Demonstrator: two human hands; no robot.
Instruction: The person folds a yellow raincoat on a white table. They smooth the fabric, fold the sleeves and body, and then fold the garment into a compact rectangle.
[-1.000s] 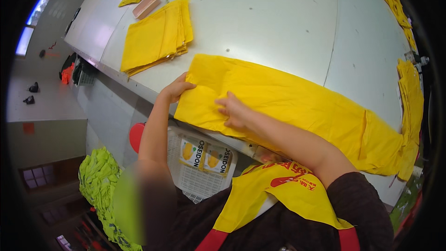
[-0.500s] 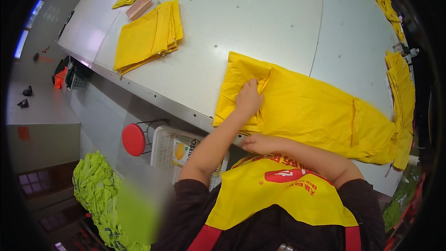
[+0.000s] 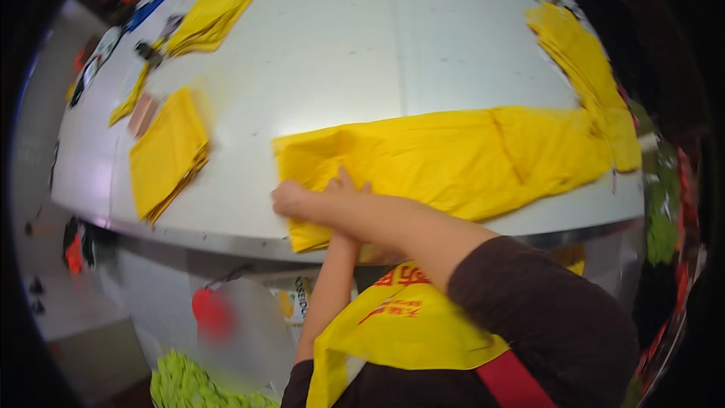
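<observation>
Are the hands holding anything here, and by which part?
Both hands, right hand and left hand, press on the near left end of the long yellow cloth; whether fingers actually grip its edge cannot be told.

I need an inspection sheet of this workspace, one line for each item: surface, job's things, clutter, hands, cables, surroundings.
Surface: white table, wide, bare in the middle.
Job's things: long yellow cloth lies flat along the near edge, its left end partly folded.
Clutter: folded yellow stack at left; another yellow stack far left; yellow pile at right; small dark items far left, too blurred to tell.
Hands: right hand presses on the cloth's left end; left hand lies beside it, mostly hidden.
Cables: nothing seen.
Surroundings: green bundle and red round object below the table.
</observation>
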